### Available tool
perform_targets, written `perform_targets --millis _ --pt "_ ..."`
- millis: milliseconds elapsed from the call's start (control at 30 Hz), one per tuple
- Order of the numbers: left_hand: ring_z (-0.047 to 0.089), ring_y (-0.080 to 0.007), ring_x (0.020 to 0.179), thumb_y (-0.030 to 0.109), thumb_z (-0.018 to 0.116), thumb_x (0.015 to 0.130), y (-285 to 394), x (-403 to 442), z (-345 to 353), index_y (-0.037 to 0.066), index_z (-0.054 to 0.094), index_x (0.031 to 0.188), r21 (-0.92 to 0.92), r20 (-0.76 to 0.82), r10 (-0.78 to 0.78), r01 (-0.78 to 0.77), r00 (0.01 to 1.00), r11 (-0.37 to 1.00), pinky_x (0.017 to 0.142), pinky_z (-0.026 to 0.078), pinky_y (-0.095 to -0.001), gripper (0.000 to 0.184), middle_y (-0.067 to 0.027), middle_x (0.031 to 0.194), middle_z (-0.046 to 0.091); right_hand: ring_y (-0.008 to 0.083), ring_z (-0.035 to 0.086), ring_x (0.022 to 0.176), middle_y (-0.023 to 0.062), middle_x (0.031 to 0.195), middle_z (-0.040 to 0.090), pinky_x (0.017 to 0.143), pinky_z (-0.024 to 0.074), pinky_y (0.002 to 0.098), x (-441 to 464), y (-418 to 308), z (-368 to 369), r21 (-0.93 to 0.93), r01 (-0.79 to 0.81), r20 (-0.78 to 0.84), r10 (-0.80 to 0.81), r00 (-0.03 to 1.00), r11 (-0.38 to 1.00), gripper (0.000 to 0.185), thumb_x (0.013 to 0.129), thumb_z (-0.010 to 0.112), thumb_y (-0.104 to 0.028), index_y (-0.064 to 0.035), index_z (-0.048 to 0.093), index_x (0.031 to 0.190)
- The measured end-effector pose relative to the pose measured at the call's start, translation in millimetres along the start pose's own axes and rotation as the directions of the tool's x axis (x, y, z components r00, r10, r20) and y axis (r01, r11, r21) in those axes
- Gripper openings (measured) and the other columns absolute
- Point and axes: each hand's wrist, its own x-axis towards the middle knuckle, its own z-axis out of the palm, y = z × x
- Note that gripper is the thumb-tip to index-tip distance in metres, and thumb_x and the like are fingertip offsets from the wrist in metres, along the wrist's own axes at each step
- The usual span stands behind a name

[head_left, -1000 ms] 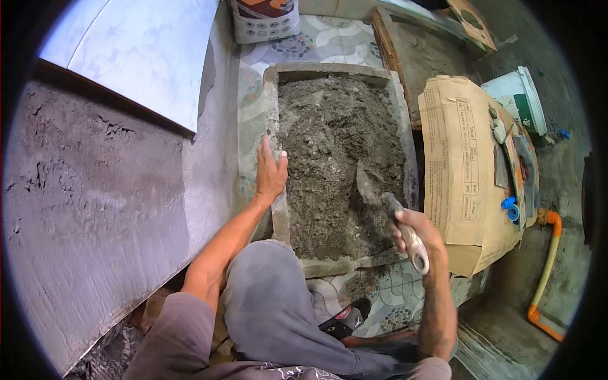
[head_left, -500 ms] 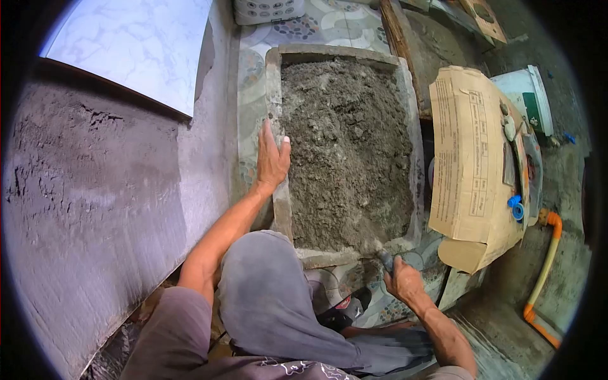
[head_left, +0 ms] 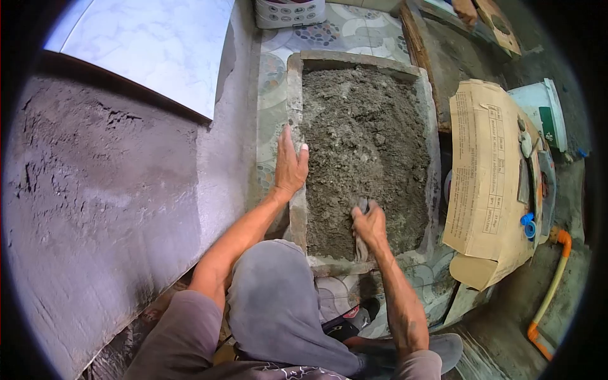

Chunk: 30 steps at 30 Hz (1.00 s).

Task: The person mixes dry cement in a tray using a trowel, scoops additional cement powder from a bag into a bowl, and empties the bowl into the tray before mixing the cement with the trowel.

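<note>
Grey, crumbly mortar mix (head_left: 361,133) fills a shallow rectangular trough (head_left: 295,88) on the floor in front of me. My right hand (head_left: 370,223) is closed around the handle of a trowel (head_left: 361,250) over the near part of the mix. The trowel's blade points back toward the near rim and is partly hidden by the hand and mortar. Along the trough's left rim lies my left hand (head_left: 291,166), fingers stretched out and holding nothing.
Right of the trough stands a cardboard sheet (head_left: 472,183), with a white bucket (head_left: 541,114) behind it. An orange-and-yellow pipe (head_left: 551,291) runs at the far right. Left is a plastered wall (head_left: 107,171) with a marbled tile (head_left: 152,50). Another person's hand (head_left: 465,9) shows at the top right.
My right hand has moved with the trowel from the trough's near right corner up and left over the mortar. My left hand stays on the rim. Another person's hand has appeared at top right.
</note>
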Motion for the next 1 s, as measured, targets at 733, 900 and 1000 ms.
perform_targets --millis 733,900,1000 --pt "0.026 -0.0447 0.141 0.032 0.041 0.101 4.5 1.0 3.2 -0.01 0.017 0.148 0.026 -0.015 -0.008 0.009 1.0 1.0 0.118 0.021 -0.0465 0.068 -0.0319 0.15 0.026 0.0056 0.043 0.046 -0.0021 0.068 0.05 0.036 0.0363 0.0201 21.3 -161.5 -77.8 0.847 -0.475 0.5 -0.053 0.865 0.24 0.03 0.101 0.05 -0.033 -0.0037 0.045 0.1" --pt "0.026 -0.0441 0.14 0.032 0.041 0.101 2.3 1.4 2.7 -0.01 0.018 0.148 0.023 -0.015 0.01 -0.01 1.0 1.0 0.118 0.021 -0.0452 0.068 -0.0321 0.15 0.026 0.0088 0.044 0.049 0.003 0.07 0.05 0.039 0.039 0.0237 89.8 -179.2 -11.0 0.865 -0.499 0.5 -0.009 0.866 0.05 0.017 0.103 0.044 -0.026 -0.0114 0.036 0.105" --pt "0.027 -0.0442 0.14 0.033 0.041 0.101 5.7 0.1 2.2 -0.01 0.018 0.148 0.018 -0.028 0.009 -0.009 1.0 1.0 0.118 0.021 -0.0452 0.068 -0.0323 0.15 0.026 0.0107 0.046 0.054 0.0035 0.073 0.052 0.044 0.0396 0.0252 65.1 -132.6 -9.7 0.859 -0.511 0.511 -0.122 0.851 0.032 0.021 0.103 0.048 -0.03 -0.0099 0.042 0.107"
